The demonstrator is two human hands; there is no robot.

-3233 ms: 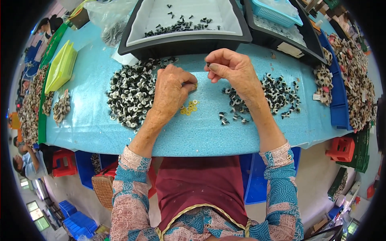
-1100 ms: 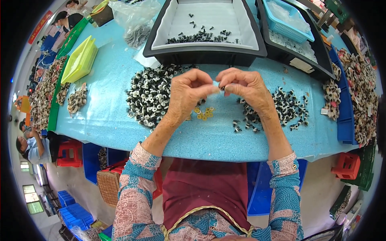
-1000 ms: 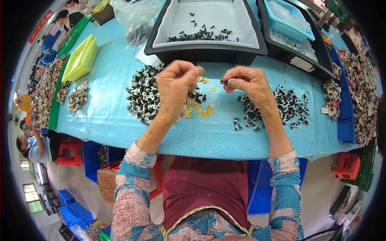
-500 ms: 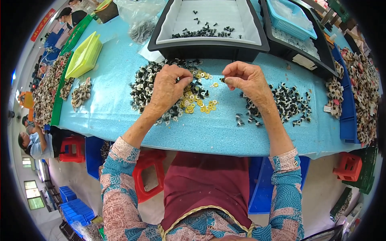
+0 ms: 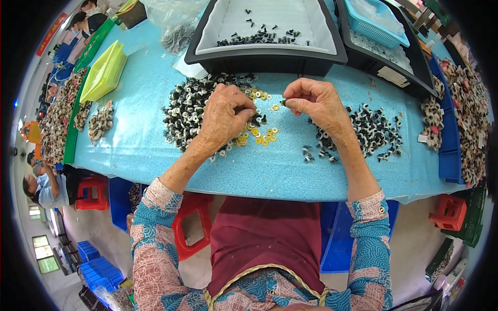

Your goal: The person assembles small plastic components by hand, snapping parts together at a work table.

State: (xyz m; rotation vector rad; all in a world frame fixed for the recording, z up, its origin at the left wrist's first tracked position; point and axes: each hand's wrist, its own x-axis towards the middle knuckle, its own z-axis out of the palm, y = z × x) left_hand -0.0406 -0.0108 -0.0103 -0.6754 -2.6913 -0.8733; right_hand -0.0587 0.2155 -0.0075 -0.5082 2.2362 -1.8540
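Observation:
My left hand (image 5: 224, 116) is closed, its fingertips down among small black parts and yellow rings at the right edge of a heap of black-and-white parts (image 5: 180, 106). Whatever its fingers hold is hidden. Off the table, my right hand (image 5: 322, 106) pinches a small dark part (image 5: 283, 102) between thumb and fingers; its exact kind is too small to tell. Between the hands lie flat yellow rings (image 5: 267, 137) and a few white ones. Another heap of black-and-white parts (image 5: 373, 132) spreads to the right of my right wrist.
Beyond my hands stands a black tray (image 5: 264, 65) with a white lining and loose black pegs (image 5: 262, 37). A second black tray (image 5: 423, 85) with a light-blue basket (image 5: 376, 26) is at its right. A yellow-green basket (image 5: 111, 70) stands left. Blue crates flank the table; people sit far left.
My left hand has shifted slightly right and down, its fingers now lower among the black parts. My right hand keeps its pinch almost in place. The whole view has tilted a little.

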